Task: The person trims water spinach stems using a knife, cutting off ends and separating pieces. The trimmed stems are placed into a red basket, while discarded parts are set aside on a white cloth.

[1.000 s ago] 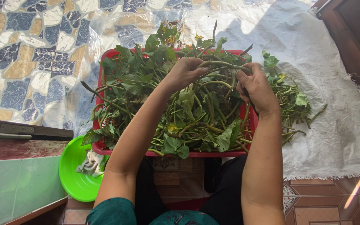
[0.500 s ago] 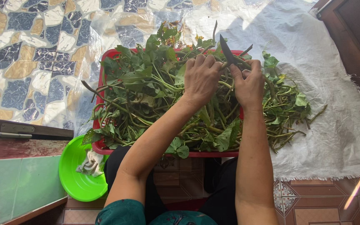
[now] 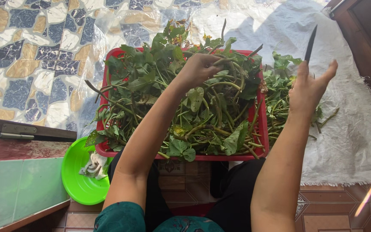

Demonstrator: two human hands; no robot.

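**Left hand in the greens, knife lifted to the right**

The leafy stems (image 3: 181,107) are lying heaped in the red basket (image 3: 260,129) on the floor, their long stalks running mostly across it. The left hand (image 3: 200,68) is closing its fingers (image 3: 220,60) around a stem near the far rim. The right hand (image 3: 308,88), past the right rim, is gripping a dark knife (image 3: 310,43) pointing away, other fingers spread. A green bowl (image 3: 80,184) is sitting by the near-left corner.
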